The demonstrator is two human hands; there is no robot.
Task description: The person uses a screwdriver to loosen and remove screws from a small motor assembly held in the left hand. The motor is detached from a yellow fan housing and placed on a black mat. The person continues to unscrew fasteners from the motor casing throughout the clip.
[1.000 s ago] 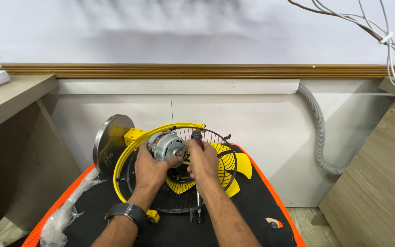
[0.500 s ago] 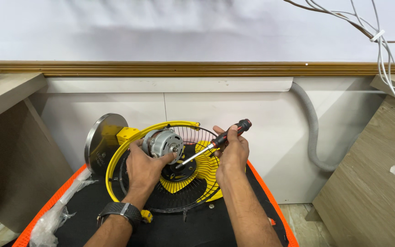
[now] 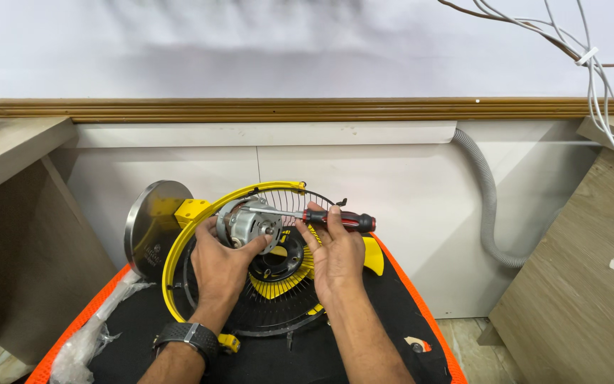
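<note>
Black mat [image 3: 385,334] underlies a wire fan guard [image 3: 179,242]; the ribbed metal motor [image 3: 250,224] is cupped by the left hand [image 3: 222,267]; the screwdriver [image 3: 321,217] is gripped in the right hand [image 3: 335,259] fingers, centre frame.

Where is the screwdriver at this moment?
In the head view, the screwdriver lies level in the right hand, its tip at the grey motor held by the left hand.

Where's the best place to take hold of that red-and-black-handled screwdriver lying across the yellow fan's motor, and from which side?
Grip the red-and-black-handled screwdriver by its thick handle, coming from the right. It lies roughly level, its thin steel shaft pointing left into the silver fan motor, which the left hand steadies. The right hand already holds the handle, the only free, graspable part.
</note>
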